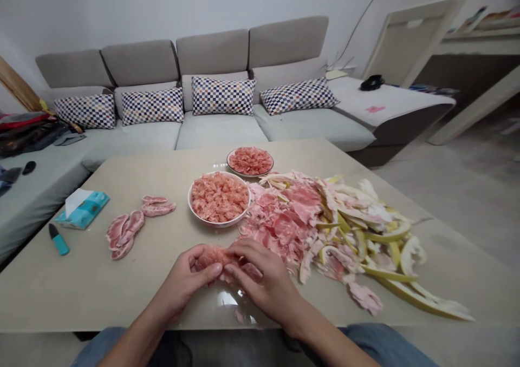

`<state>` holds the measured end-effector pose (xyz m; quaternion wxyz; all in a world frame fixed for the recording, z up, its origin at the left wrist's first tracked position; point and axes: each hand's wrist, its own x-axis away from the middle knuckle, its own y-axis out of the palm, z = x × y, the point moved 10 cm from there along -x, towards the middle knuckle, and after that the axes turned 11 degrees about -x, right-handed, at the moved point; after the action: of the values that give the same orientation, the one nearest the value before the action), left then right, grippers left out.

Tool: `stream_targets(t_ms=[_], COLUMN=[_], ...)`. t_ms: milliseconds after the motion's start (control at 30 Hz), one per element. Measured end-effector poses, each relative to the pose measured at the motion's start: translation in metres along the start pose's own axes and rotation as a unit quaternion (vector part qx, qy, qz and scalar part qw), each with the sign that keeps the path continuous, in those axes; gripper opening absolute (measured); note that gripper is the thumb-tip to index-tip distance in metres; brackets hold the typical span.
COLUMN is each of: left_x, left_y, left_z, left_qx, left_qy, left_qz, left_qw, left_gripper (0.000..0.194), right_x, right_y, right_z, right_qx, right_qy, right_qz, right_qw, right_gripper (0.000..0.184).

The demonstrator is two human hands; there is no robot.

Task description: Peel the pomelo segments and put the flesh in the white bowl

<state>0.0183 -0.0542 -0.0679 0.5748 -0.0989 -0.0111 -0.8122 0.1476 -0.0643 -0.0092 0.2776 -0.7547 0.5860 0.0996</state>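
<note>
Between my two hands, over the table's near side, is a pink pomelo segment (214,256) with its flesh partly bared. My left hand (190,274) grips its left end, thumb across the front. On the other end my right hand (262,277) pinches with thumb and fingers, and some pink membrane shows beneath. Just beyond stands a white bowl (219,224) heaped with peeled pomelo flesh (220,196). Farther back, a plate (251,175) carries more of that flesh. Several unpeeled pomelo segments (125,233) lie to the left.
A large pile of pink membranes (284,215) and yellow-green pomelo rind (390,250) spreads over the table's right side. At the left are a tissue pack (84,210) and a small teal-and-black knife (59,240). A grey sofa (221,129) with checked cushions stands behind the table (162,286).
</note>
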Motion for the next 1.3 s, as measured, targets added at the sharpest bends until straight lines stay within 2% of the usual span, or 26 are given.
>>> stream_targets(t_ms=[100, 267, 400, 533, 667, 833, 1000, 1200, 1300], left_x=[-0.001, 0.000, 0.004, 0.006, 0.005, 0.004, 0.003, 0.001, 0.001], left_y=[-0.001, -0.002, -0.003, -0.002, -0.002, 0.000, 0.005, 0.002, -0.002], left_z=[0.002, 0.005, 0.009, 0.010, 0.005, -0.001, -0.001, -0.003, -0.003], left_qx=[-0.046, -0.132, -0.195, -0.218, -0.201, -0.126, -0.056, -0.056, -0.057], left_qy=[0.000, 0.003, 0.016, 0.013, -0.004, -0.015, -0.008, -0.001, 0.002], left_qz=[0.011, 0.040, 0.070, 0.068, 0.060, 0.037, 0.010, 0.016, 0.030], left_qw=[0.999, 0.990, 0.978, 0.974, 0.978, 0.991, 0.998, 0.998, 0.998], left_gripper=[0.027, 0.030, 0.020, 0.018, 0.022, 0.024, 0.023, 0.026, 0.028], right_x=[-0.001, -0.003, -0.001, 0.000, -0.001, 0.004, 0.003, 0.004, 0.010], right_y=[-0.002, -0.009, -0.001, 0.001, -0.001, 0.001, 0.001, 0.000, 0.000], right_z=[-0.001, -0.003, 0.003, 0.009, 0.012, 0.028, 0.035, 0.040, 0.051], right_qx=[0.004, 0.007, -0.005, -0.036, -0.072, -0.148, -0.181, -0.221, -0.259], right_qy=[0.023, 0.022, 0.030, 0.067, 0.105, 0.179, 0.204, 0.224, 0.252], right_qz=[-0.013, 0.011, -0.015, -0.025, -0.012, 0.002, 0.007, 0.019, 0.035], right_qw=[1.000, 1.000, 0.999, 0.997, 0.992, 0.973, 0.962, 0.949, 0.932], right_gripper=[0.019, 0.033, 0.021, 0.013, 0.012, 0.014, 0.021, 0.028, 0.030])
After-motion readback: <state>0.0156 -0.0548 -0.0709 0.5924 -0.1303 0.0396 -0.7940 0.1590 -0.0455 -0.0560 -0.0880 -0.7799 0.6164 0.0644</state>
